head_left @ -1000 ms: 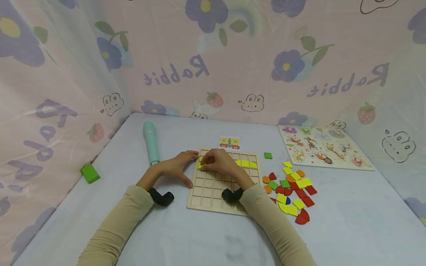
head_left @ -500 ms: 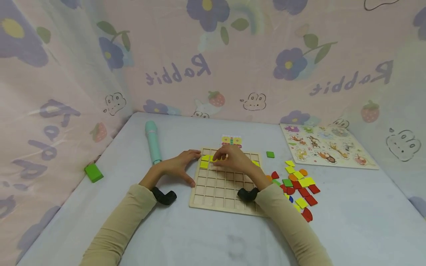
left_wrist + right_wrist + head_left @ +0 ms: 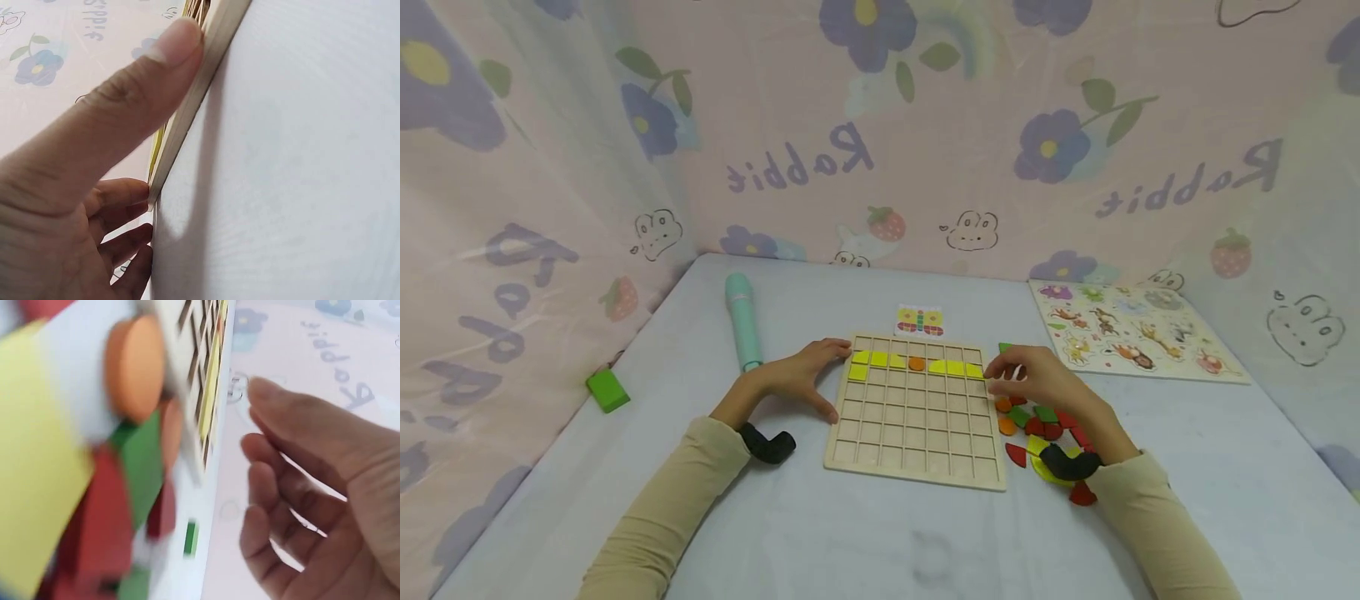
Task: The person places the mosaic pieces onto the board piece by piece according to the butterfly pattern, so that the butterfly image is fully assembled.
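Note:
A wooden grid board (image 3: 917, 433) lies flat in the head view. Across its second row run several yellow pieces (image 3: 955, 367), with an orange disc (image 3: 917, 364) in the middle. One yellow square (image 3: 857, 372) sits below that row's left end. My left hand (image 3: 805, 375) touches the board's left side, thumb and fingers spread along the edge; the left wrist view shows the thumb tip against the wooden rim. My right hand (image 3: 1037, 379), fingers loosely bent and holding nothing, is above the board's right edge, beside the loose pieces. It partly covers them.
Red pieces (image 3: 1015, 454), an orange disc (image 3: 142, 369) and green pieces (image 3: 1018, 417) lie right of the board. A butterfly pattern card (image 3: 919, 321) lies behind it. A teal microphone (image 3: 742, 321), a green block (image 3: 607, 390) and an animal puzzle board (image 3: 1131, 333) stand around.
My right hand has moved from the board's upper left, across the row, to its right edge, uncovering the orange disc and yellow pieces. The left hand stays at the left edge.

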`<action>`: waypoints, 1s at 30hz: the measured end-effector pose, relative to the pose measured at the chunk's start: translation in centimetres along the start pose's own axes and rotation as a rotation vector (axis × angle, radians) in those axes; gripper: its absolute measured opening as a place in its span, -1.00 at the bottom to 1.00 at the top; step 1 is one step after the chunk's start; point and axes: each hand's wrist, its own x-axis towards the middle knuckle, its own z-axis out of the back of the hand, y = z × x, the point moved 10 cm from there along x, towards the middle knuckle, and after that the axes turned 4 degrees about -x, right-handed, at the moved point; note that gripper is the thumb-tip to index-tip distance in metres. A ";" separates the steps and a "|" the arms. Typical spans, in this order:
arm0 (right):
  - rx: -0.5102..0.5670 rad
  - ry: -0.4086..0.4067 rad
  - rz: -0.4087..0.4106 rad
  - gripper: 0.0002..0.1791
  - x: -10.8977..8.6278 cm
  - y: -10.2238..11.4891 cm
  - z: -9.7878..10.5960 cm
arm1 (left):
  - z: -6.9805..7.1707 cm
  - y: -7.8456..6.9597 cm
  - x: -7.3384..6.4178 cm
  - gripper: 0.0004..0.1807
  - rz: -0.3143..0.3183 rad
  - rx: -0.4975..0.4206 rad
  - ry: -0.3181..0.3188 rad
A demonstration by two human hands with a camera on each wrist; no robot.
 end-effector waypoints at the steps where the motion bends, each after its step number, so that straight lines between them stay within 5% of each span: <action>1: -0.005 0.021 -0.016 -0.83 -0.4 -0.4 -0.1 | 0.0 0.0 0.0 0.14 0.000 0.001 0.000; 9: -0.030 0.122 -0.027 -0.72 -1.6 -1.3 -1.3 | 0.0 0.1 0.0 0.15 -0.001 0.009 -0.005; 21: -0.129 0.092 -0.114 -0.84 -1.3 -1.8 -0.9 | -0.2 -0.1 0.0 0.13 0.006 0.000 0.003; 30: -0.072 0.015 0.058 -0.78 2.9 4.1 -0.7 | -0.1 0.0 0.0 0.12 -0.014 -0.001 -0.002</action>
